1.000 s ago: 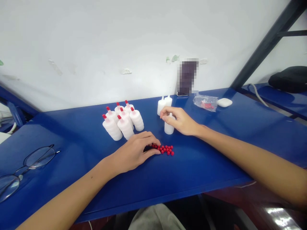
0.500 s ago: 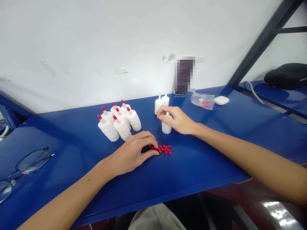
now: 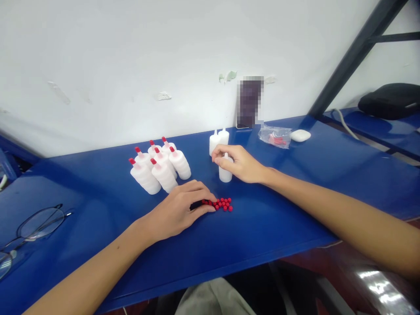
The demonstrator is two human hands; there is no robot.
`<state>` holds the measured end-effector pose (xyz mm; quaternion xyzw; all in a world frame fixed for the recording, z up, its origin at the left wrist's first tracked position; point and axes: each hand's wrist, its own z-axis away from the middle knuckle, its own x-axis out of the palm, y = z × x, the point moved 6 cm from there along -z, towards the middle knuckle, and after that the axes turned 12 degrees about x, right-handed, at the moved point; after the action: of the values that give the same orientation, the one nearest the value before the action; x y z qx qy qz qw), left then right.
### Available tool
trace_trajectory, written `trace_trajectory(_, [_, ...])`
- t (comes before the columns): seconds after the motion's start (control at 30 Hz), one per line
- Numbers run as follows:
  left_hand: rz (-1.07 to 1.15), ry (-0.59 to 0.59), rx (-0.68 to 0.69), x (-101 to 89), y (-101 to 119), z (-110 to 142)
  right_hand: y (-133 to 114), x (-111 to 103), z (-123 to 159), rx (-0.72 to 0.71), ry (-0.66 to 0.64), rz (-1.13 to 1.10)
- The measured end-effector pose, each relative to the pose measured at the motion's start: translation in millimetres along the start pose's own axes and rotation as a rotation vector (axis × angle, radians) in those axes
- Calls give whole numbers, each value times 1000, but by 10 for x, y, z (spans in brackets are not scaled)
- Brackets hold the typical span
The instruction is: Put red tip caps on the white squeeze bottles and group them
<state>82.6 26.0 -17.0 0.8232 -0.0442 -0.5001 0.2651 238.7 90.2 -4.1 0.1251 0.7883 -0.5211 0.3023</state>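
My right hand [image 3: 241, 164] is wrapped round a small white bottle [image 3: 225, 173] that stands upright without a cap on the blue table [image 3: 98, 227]. My left hand [image 3: 180, 209] rests on the table with its fingers curled over the left end of a small heap of red caps [image 3: 222, 204]; whether a cap is pinched I cannot tell. Left of the hands stand several white bottles with red caps [image 3: 157, 168]. Two more uncapped white bottles [image 3: 218, 141] stand just behind my right hand.
A pair of glasses [image 3: 31, 227] lies at the table's left. A clear plastic bag with red pieces [image 3: 274, 136] and a white earbud case [image 3: 300, 135] lie at the back right, beside a phone [image 3: 248, 103] leaning on the wall. A black diagonal frame bar [image 3: 354, 52] rises at right.
The view has drifted slightly, so everything sits a little further left in frame. Both hands keep the same poses on the bottle and the caps.
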Motion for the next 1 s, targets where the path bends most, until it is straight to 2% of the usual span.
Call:
trace_trajectory(0.53, [-2,-7,9,11,-23,11,-4,9,-1,0,-17,-7])
trace_trajectory(1.0, [29,33,30,0,-8,23,0,11,-3,-8,-10,13])
